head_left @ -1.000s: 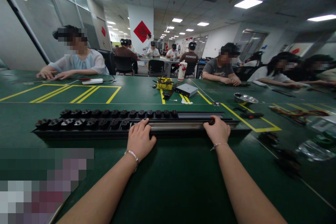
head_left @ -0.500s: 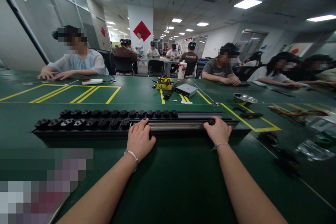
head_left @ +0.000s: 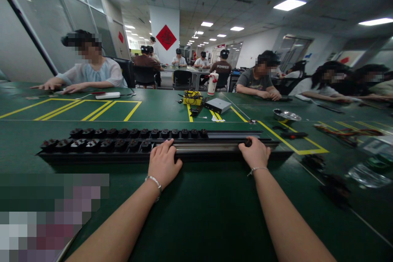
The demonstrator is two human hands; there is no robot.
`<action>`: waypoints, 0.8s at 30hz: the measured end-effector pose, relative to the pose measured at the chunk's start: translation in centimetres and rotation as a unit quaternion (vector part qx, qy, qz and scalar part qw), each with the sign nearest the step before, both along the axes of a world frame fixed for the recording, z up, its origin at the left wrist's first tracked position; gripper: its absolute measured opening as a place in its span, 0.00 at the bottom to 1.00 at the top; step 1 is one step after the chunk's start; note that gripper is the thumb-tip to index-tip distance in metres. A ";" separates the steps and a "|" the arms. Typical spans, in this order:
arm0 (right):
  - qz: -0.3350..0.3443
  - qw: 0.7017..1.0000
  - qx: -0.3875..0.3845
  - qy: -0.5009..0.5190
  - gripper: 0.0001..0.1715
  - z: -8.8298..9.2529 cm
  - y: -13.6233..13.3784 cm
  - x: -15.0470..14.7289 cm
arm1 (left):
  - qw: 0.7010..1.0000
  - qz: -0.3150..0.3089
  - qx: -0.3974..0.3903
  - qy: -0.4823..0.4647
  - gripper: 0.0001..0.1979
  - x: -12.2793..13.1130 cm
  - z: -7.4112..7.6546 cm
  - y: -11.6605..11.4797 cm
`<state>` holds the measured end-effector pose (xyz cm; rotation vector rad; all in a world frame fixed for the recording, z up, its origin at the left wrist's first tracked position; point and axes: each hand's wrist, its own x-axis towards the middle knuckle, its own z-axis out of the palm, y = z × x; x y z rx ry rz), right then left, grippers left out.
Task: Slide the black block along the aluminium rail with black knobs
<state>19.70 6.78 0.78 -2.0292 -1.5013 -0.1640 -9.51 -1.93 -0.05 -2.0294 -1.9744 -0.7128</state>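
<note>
Two long black power-track rails lie side by side across the table in front of me, with a metallic channel along the top. Rows of black round socket modules sit in their left and middle parts. My left hand lies over the near rail, just right of its last module, fingers stretched across the top and thumb apart on the near side. Towards the right end, my right hand has its fingers curled round a single black socket module on the channel. The module's underside is hidden.
Beyond the rails are a yellow box of cables, a grey box and a white cup. A metal bowl, wires and clear plastic lie right. Co-workers sit around the table.
My hands, the rails and the modules show no visible movement. At the left, a co-worker's hand has moved outward, and a standing person far back has shifted left.
</note>
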 end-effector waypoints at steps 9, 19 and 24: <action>0.000 1.000 -0.008 0.008 0.22 0.0 -0.1 0.2 | 1.000 0.001 0.003 0.012 0.10 -0.1 -0.1 0.1; 0.002 1.000 0.005 0.027 0.22 0.1 0.0 0.5 | 1.000 -0.005 0.003 0.001 0.11 -0.1 -0.1 0.0; 0.003 0.999 -0.010 0.032 0.23 0.2 -0.1 1.0 | 1.000 -0.001 0.003 0.010 0.10 -0.1 -0.3 0.1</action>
